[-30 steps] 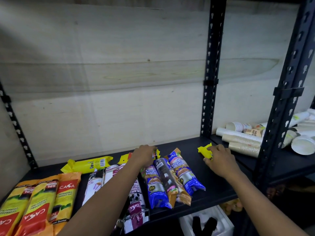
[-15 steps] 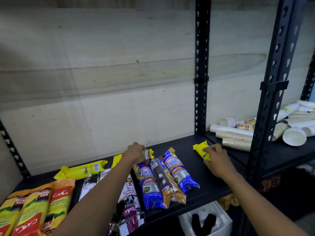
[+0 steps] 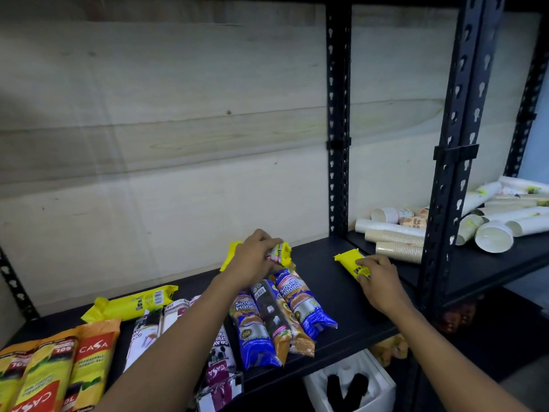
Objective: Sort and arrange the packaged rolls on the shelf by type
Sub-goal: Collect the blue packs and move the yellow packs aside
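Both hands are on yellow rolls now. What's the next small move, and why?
Probably carry the yellow roll in the left hand leftward and lay it beside the lone yellow roll at the back of the shelf. It is raised above the blue rolls, a different type. The right hand rests on a third yellow roll, which could follow.

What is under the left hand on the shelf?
A yellow roll, gripped by the left hand; both yellow ends stick out past the fingers. Its middle and label are covered, as is the shelf beneath.
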`<state>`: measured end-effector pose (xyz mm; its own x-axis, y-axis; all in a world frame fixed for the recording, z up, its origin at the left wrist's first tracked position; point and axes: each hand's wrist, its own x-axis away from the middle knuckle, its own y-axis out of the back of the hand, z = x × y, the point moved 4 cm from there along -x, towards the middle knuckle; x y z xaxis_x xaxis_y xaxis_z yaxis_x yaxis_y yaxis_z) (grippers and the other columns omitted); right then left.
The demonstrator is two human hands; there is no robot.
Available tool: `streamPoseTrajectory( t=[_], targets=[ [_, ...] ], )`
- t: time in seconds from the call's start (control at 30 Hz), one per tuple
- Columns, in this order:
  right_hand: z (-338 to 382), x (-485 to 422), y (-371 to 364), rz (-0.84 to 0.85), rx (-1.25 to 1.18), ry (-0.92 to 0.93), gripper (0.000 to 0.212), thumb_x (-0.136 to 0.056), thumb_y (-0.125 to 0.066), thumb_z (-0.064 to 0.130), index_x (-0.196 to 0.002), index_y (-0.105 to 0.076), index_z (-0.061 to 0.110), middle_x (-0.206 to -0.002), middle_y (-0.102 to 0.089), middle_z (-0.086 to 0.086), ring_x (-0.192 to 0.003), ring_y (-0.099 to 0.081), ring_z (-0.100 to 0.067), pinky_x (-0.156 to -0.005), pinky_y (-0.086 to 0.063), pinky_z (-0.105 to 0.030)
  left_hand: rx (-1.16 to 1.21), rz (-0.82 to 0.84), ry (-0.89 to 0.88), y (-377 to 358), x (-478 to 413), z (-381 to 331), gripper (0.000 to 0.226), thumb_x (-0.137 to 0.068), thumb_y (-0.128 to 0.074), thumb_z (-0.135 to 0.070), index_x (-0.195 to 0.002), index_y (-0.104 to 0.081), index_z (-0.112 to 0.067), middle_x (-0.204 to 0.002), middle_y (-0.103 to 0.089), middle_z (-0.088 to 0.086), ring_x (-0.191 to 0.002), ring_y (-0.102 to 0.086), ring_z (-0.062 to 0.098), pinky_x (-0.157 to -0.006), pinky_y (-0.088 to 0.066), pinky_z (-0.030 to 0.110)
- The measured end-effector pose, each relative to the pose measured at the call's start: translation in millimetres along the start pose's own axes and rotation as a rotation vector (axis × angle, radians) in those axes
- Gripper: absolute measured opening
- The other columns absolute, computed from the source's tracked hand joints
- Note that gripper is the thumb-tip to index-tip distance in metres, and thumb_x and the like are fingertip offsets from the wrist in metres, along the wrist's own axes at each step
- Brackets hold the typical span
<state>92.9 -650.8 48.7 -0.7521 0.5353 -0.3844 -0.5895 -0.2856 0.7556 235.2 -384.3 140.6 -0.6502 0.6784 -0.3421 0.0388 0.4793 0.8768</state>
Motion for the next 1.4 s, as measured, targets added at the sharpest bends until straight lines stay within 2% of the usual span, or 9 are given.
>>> streamPoseTrajectory(
  t=[0.1,0.23,0.33,0.47,0.63,0.97,1.07,1.23,1.4],
  targets=[
    [-8,2,14,-0.005,-0.041,-0.027,0.038,-0.089,-0.067,0.01,-0.127,-0.065,0.012,-0.13,-0.053,-0.012,-0.117,-0.052,-0.035,-0.104,-0.039,-0.035,-0.045,0.015,-0.143,-14,-9,-43,0.064,-0.077,-0.078,-0.021,-0.136,-0.057,-0.034,-0.123,-0.049,-0.006,-0.118,-0.048,0.013,-0.092,-0.026,0.026],
    [-15,5,34,0.003,-0.107,-0.071,0.033,-0.091,-0.068,0.015,-0.124,-0.068,0.016,-0.128,-0.056,-0.012,-0.116,-0.058,-0.029,-0.1,-0.042,-0.031,-0.078,0.077,-0.281,-40,-16,-85,0.064,-0.075,-0.076,-0.024,-0.133,-0.056,-0.042,-0.122,-0.049,-0.009,-0.113,-0.05,0.015,-0.097,-0.036,0.043],
    [-19,7,46,-0.017,-0.135,-0.095,0.031,-0.091,-0.069,0.017,-0.122,-0.068,0.019,-0.128,-0.058,-0.013,-0.107,-0.063,-0.028,-0.097,-0.048,-0.033,-0.111,0.124,-0.364,-61,-16,-111,0.063,-0.077,-0.076,-0.023,-0.136,-0.056,-0.037,-0.126,-0.049,-0.005,-0.116,-0.05,0.019,-0.097,-0.036,0.043],
    [-14,12,51,-0.007,-0.183,-0.101,0.028,-0.094,-0.066,0.017,-0.122,-0.068,0.02,-0.128,-0.056,-0.008,-0.097,-0.063,-0.02,-0.09,-0.045,-0.023,-0.206,0.19,-0.468,-90,-15,-133,0.063,-0.081,-0.075,-0.022,-0.138,-0.053,-0.034,-0.131,-0.047,-0.002,-0.118,-0.047,0.021,-0.099,-0.034,0.042],
    [-11,13,56,-0.016,-0.163,-0.078,0.029,-0.095,-0.063,0.017,-0.124,-0.066,0.019,-0.128,-0.052,-0.008,-0.112,-0.06,-0.026,-0.102,-0.046,-0.033,-0.243,0.226,-0.56,-112,-9,-148,0.06,-0.082,-0.073,-0.02,-0.138,-0.053,-0.032,-0.131,-0.048,-0.001,-0.118,-0.047,0.022,-0.101,-0.032,0.042],
    [-17,11,44,0.006,-0.105,-0.134,0.026,-0.098,-0.057,0.016,-0.123,-0.063,0.014,-0.124,-0.048,-0.009,-0.104,-0.061,-0.028,-0.096,-0.05,-0.038,-0.057,0.311,-0.524,-128,-11,-148,0.061,-0.085,-0.067,-0.005,-0.141,-0.051,-0.024,-0.137,-0.04,0.001,-0.121,-0.041,0.022,-0.101,-0.041,0.037],
    [-21,12,38,0.024,-0.083,-0.137,0.027,-0.1,-0.054,0.018,-0.125,-0.062,0.014,-0.119,-0.046,-0.007,-0.098,-0.056,-0.022,-0.087,-0.045,-0.028,0.008,0.311,-0.457,-129,-9,-144,0.064,-0.084,-0.063,-0.002,-0.139,-0.05,-0.032,-0.134,-0.03,-0.003,-0.124,-0.036,0.018,-0.102,-0.041,0.033],
    [-21,12,41,0.036,-0.115,-0.082,0.027,-0.101,-0.048,0.02,-0.107,-0.074,0.014,-0.112,-0.066,-0.009,-0.102,-0.061,-0.025,-0.08,-0.041,-0.026,0.095,0.288,-0.401,-128,-7,-143,0.063,-0.082,-0.064,-0.003,-0.135,-0.042,-0.029,-0.133,-0.039,-0.004,-0.122,-0.039,0.017,-0.1,-0.041,0.032],
    [-20,13,45,0.123,-0.077,-0.068,0.028,-0.096,-0.053,0.017,-0.116,-0.072,0.019,-0.124,-0.064,-0.007,-0.115,-0.061,-0.022,-0.095,-0.044,-0.026,0.09,0.264,-0.393,-126,-5,-146,0.043,-0.083,-0.065,-0.005,-0.121,-0.049,-0.02,-0.126,-0.048,0.001,-0.114,-0.044,0.019,-0.095,-0.042,0.036]
  ],
)
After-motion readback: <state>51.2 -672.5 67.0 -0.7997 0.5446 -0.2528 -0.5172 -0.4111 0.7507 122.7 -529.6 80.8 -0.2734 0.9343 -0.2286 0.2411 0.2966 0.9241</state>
